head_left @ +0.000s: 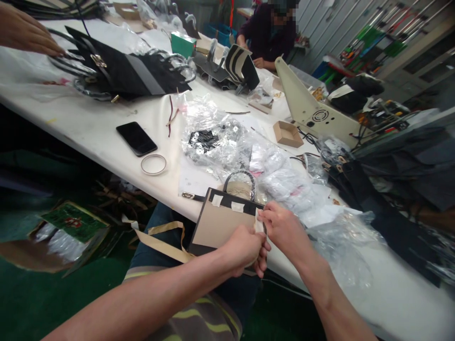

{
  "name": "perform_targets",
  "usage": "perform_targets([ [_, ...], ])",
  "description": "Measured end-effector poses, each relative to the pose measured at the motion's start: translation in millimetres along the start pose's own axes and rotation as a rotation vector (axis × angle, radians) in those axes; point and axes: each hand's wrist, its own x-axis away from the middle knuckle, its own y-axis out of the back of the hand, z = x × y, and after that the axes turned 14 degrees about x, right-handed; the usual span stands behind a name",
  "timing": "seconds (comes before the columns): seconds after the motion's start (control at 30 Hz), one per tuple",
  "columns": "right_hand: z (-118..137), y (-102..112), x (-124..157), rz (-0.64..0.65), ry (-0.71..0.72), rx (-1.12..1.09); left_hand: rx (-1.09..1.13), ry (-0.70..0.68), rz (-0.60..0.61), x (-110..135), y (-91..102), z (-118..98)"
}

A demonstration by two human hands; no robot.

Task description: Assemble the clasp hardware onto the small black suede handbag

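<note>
A small tan handbag (216, 222) with black trim and a black round handle rests against the table's near edge over my lap. White tape pieces are stuck along its top band. My left hand (245, 248) is closed on the bag's right lower edge. My right hand (282, 227) pinches a white tape strip (259, 222) at the bag's right side. A tan strap (159, 241) hangs from the bag to the left.
A black phone (136, 138) and a thin ring (153, 164) lie on the white table (88, 128). Crumpled plastic bags (220, 137), a small cardboard box (287, 133), and black bags (124, 71) lie around. Another person's hand (24, 33) is at top left; a seated person (270, 33) works at the far end.
</note>
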Motion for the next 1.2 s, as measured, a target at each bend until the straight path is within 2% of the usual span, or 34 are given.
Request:
perform_targets([
  [0.13,-2,2,-2,-0.013,0.011,-0.059,-0.18,0.207,0.213,19,-1.3,23],
  [0.17,-5,2,-2,-0.015,0.019,-0.096,-0.218,0.227,0.243,24,-0.9,29],
  [0.23,-13,1,-4,-0.005,0.03,-0.215,-0.265,0.157,0.199,32,5.6,34],
  [0.3,-22,-3,-7,0.023,-0.019,-0.393,-0.324,0.041,0.12,45,22.4,28],
  [0.43,-32,-22,-18,0.108,-0.355,-0.791,-0.51,-0.038,0.108,89,77.5,-1],
  [0.53,-29,-33,-24,0.09,-0.534,-0.977,-0.585,-0.159,0.004,127,124.6,-26],
  [0.57,-27,-34,-24,0.035,-0.57,-1.006,-0.563,-0.244,-0.07,138,140.6,-35],
  [0.6,-25,-34,-20,-0.046,-0.604,-1.018,-0.514,-0.327,-0.198,147,156.5,-44],
  [0.67,-19,-32,-7,-0.228,-0.68,-0.979,-0.358,-0.499,-0.455,159,185.4,-61],
  [0.7,-14,-30,3,-0.295,-0.721,-0.922,-0.294,-0.562,-0.54,163,196.9,-67],
  [0.73,-9,-29,14,-0.328,-0.766,-0.846,-0.253,-0.604,-0.595,164,205.5,-72],
  [0.77,-3,-29,24,-0.309,-0.798,-0.758,-0.229,-0.627,-0.627,162,210.4,-74],
  [0.83,8,-30,40,-0.169,-0.81,-0.619,-0.245,-0.63,-0.641,149,208.9,-74],
  [0.93,17,-37,47,0.017,-0.797,-0.543,-0.382,-0.616,-0.593,110,186.1,-70],
  [1.0,17,-41,41,0.05,-0.813,-0.586,-0.515,-0.636,-0.564,77,166.7,-70],
  [1.07,15,-45,34,0.061,-0.759,-0.745,-0.651,-0.72,-0.531,51,149.3,-72],
  [1.13,12,-46,30,0.068,-0.647,-0.928,-0.727,-0.748,-0.501,36,136.2,-77],
  [1.2,12,-46,30,0.024,-0.572,-0.969,-0.738,-0.728,-0.476,32,128.7,-82],
])
